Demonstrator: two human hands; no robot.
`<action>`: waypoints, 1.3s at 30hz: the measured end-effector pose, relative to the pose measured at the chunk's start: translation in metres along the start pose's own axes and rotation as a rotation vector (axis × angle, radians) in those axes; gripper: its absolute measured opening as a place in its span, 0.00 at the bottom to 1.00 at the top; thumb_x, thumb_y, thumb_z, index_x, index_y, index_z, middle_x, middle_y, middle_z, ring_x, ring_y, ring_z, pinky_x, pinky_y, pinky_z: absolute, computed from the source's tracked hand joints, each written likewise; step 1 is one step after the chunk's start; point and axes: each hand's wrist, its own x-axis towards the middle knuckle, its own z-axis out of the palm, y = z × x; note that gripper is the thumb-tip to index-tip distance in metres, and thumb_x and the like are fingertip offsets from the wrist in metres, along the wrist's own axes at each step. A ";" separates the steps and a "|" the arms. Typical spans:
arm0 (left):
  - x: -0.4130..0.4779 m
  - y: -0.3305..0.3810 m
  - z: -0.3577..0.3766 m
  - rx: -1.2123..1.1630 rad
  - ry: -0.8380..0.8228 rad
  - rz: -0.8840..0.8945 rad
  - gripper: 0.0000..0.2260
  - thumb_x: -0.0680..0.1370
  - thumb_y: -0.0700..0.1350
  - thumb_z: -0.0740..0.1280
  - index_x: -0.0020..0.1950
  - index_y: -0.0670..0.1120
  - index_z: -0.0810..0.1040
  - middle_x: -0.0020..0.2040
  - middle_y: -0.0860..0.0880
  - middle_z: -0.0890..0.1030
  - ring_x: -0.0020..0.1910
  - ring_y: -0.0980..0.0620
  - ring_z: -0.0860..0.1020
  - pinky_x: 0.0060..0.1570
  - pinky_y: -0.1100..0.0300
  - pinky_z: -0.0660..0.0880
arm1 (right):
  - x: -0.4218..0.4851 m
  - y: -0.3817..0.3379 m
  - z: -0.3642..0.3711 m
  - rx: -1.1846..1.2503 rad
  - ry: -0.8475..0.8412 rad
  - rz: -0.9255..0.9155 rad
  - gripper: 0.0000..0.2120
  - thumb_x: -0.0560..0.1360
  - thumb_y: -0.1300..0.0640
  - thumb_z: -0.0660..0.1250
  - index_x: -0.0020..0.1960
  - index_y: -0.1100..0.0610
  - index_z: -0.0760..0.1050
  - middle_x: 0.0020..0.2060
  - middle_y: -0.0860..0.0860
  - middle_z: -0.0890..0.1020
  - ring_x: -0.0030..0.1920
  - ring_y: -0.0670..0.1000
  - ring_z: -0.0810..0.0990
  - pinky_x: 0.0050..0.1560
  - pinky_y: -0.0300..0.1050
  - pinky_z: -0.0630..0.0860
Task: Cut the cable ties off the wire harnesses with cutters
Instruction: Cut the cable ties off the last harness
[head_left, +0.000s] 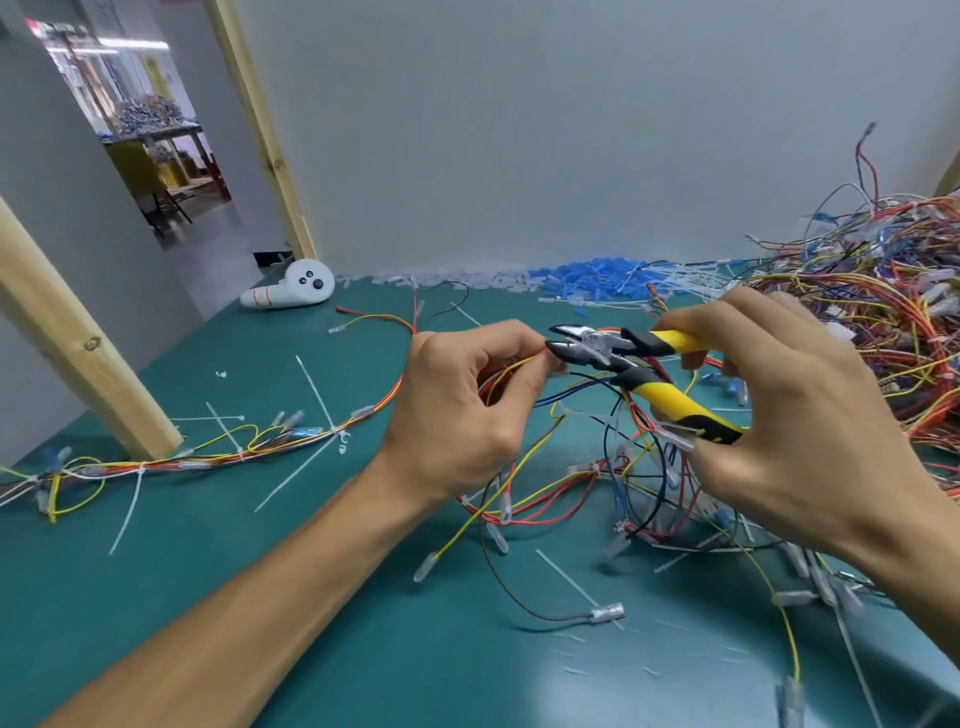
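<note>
My left hand grips a bundle of red, yellow and orange wires of a wire harness and lifts it above the green table. My right hand holds the yellow-and-black cutters by both handles. The cutters' dark jaws stand slightly apart, their tips right at the wires by my left fingertips. The cable tie at the jaws is hidden by my fingers. The rest of the harness hangs down and spreads over the table between my hands.
A big heap of tied harnesses fills the right. Another harness trails off to the left, past a wooden post. Cut white cable ties litter the green table. Blue and clear connectors line the back wall, beside a white controller.
</note>
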 end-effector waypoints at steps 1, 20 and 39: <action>0.000 0.001 0.000 0.004 -0.004 0.009 0.06 0.80 0.39 0.69 0.44 0.42 0.85 0.27 0.50 0.74 0.25 0.47 0.70 0.25 0.55 0.64 | 0.000 0.000 0.000 0.015 -0.001 -0.002 0.24 0.67 0.60 0.79 0.62 0.54 0.78 0.47 0.48 0.76 0.47 0.54 0.71 0.46 0.56 0.75; -0.006 0.000 0.000 0.046 0.016 0.117 0.08 0.79 0.38 0.72 0.40 0.40 0.83 0.25 0.50 0.78 0.23 0.55 0.73 0.29 0.68 0.65 | 0.002 -0.005 -0.007 0.088 -0.212 0.076 0.09 0.66 0.54 0.67 0.44 0.52 0.70 0.30 0.47 0.74 0.32 0.54 0.72 0.32 0.54 0.72; 0.008 -0.015 0.005 -0.394 -0.007 -0.255 0.10 0.76 0.46 0.72 0.52 0.41 0.81 0.37 0.49 0.80 0.26 0.51 0.74 0.26 0.59 0.73 | 0.008 0.013 0.004 1.036 -0.290 0.717 0.12 0.62 0.64 0.65 0.32 0.49 0.65 0.30 0.52 0.60 0.26 0.49 0.54 0.29 0.38 0.55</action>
